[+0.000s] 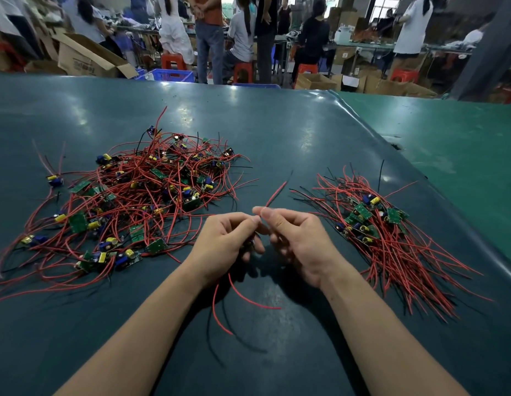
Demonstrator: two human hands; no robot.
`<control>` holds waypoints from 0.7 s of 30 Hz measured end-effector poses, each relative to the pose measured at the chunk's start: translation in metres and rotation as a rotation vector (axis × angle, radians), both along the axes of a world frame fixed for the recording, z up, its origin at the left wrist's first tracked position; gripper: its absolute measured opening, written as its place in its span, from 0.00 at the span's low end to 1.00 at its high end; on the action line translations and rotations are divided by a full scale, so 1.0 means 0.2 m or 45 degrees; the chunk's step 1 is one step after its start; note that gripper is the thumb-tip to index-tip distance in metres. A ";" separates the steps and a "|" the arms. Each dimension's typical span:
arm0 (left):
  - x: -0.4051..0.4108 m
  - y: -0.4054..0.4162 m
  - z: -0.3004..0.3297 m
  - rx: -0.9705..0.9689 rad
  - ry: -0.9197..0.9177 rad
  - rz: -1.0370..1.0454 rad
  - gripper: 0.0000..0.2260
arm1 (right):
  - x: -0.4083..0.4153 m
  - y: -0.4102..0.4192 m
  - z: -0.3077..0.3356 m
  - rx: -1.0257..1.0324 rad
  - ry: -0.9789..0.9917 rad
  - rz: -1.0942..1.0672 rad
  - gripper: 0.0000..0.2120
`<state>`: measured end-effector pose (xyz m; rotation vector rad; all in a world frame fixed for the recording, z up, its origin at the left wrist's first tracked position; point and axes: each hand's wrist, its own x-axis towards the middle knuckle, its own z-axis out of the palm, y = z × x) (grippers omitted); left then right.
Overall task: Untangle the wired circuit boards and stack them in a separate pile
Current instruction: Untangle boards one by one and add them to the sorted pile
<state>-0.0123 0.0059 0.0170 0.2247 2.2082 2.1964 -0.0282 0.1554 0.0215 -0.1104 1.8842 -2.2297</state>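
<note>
Dark green table mat [277, 132]. Left hand [225, 241] and right hand [297, 238], close together, fingers curled, pinch one board's red wires [272, 195]; board itself hidden. Tangled boards heap [128, 201] lies left; sorted pile [383, 230] right.
</note>
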 end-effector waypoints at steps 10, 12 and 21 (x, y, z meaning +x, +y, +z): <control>0.00 0.00 0.01 -0.051 0.020 -0.129 0.14 | -0.03 0.00 0.02 -0.122 0.083 -0.337 0.05; 0.01 0.00 0.02 -0.017 0.035 -0.169 0.15 | -0.05 0.03 0.03 -0.248 0.074 -0.418 0.06; 0.02 -0.03 0.03 0.217 0.037 -0.185 0.12 | -0.11 0.13 0.05 -0.782 -0.061 -0.624 0.12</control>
